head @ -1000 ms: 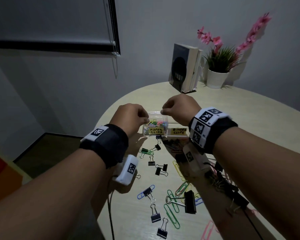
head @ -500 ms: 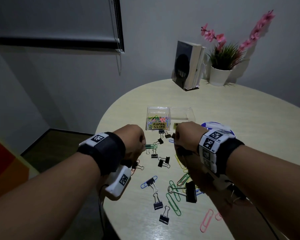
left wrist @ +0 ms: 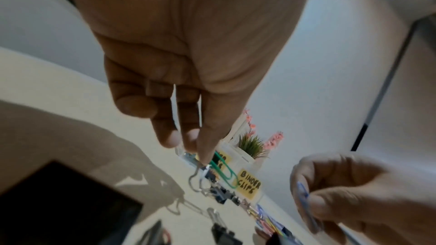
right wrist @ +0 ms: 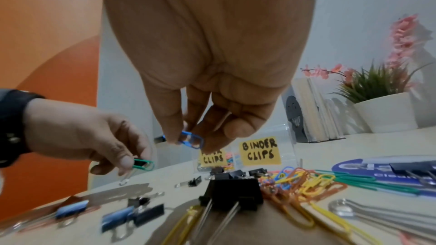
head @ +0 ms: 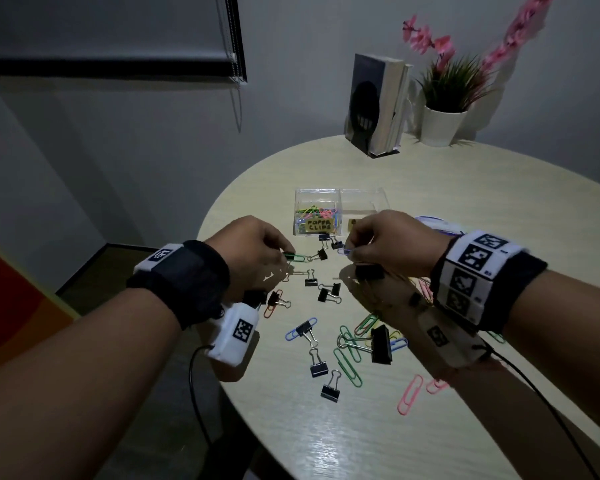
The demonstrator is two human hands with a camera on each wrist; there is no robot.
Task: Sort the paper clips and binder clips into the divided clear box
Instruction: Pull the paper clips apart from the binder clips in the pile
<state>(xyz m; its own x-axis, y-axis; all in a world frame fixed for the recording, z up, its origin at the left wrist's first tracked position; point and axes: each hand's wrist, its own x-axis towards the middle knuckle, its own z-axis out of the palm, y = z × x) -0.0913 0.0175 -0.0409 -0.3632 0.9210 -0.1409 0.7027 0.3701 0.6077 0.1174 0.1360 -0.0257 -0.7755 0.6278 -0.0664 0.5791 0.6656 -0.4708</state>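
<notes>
The divided clear box (head: 363, 199) stands mid-table. Its left half, labelled PAPER CLIPS (head: 318, 224), holds several coloured paper clips. The BINDER CLIPS label (right wrist: 259, 151) marks the right half, which looks empty. My left hand (head: 284, 258) pinches a green paper clip (head: 296, 257) just above the table; a small black binder clip (right wrist: 139, 163) seems to hang on it. My right hand (head: 349, 249) pinches a blue paper clip (right wrist: 191, 140) in front of the box. Loose black binder clips (head: 318, 367) and coloured paper clips (head: 347, 367) lie scattered below both hands.
A large black binder clip (head: 381, 344) lies near my right forearm. Upright books (head: 378, 105) and a potted plant (head: 444, 126) stand at the back. A blue and white disc (head: 433, 221) lies right of the box. The table's round edge (head: 215, 209) falls off at left.
Both hands came back from above the box to the pile in front of it. Each has since pinched a paper clip, green in the left, blue in the right.
</notes>
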